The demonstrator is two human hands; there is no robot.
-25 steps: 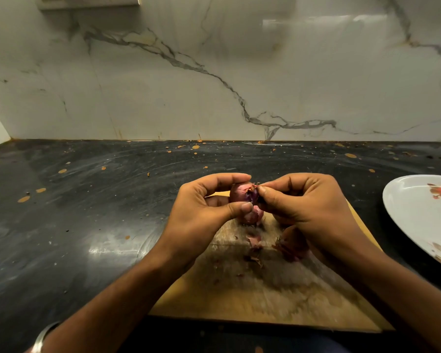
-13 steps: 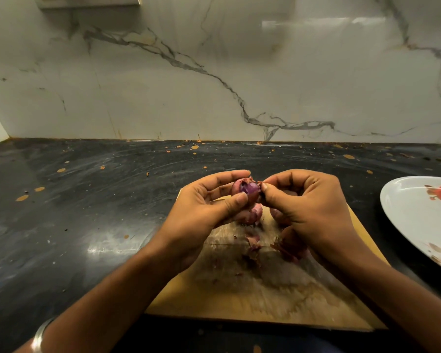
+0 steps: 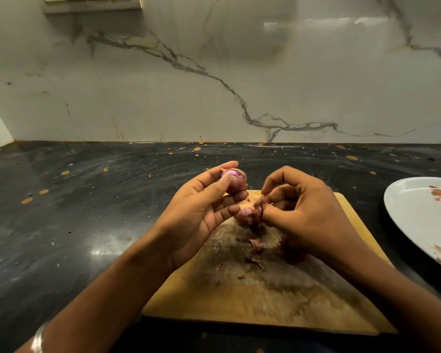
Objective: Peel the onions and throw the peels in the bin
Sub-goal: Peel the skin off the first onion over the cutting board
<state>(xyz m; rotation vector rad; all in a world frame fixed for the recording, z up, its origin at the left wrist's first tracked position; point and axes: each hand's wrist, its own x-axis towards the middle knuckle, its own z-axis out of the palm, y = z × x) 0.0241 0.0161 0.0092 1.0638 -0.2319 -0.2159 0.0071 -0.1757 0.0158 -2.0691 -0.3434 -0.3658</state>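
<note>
Head view: left hand (image 3: 196,212) holds a small purple onion (image 3: 233,180) up between thumb and curled fingers, above the far edge of the wooden cutting board (image 3: 278,296). Right hand (image 3: 303,212) has fingers bunched, pinching at the skin of a second onion (image 3: 248,214) that sits just below the first, touching the left fingertips; can't tell if it rests on the board. Loose peel scraps (image 3: 255,253) lie on the board. White plate (image 3: 423,215) at right on the dark surface (image 3: 87,212). No bin in view. Risks: the top onion is held by the fingertips only, so it could slip and roll off the board; thin dry skin may tear short; scraps could scatter onto the surface before they get binned.
</note>
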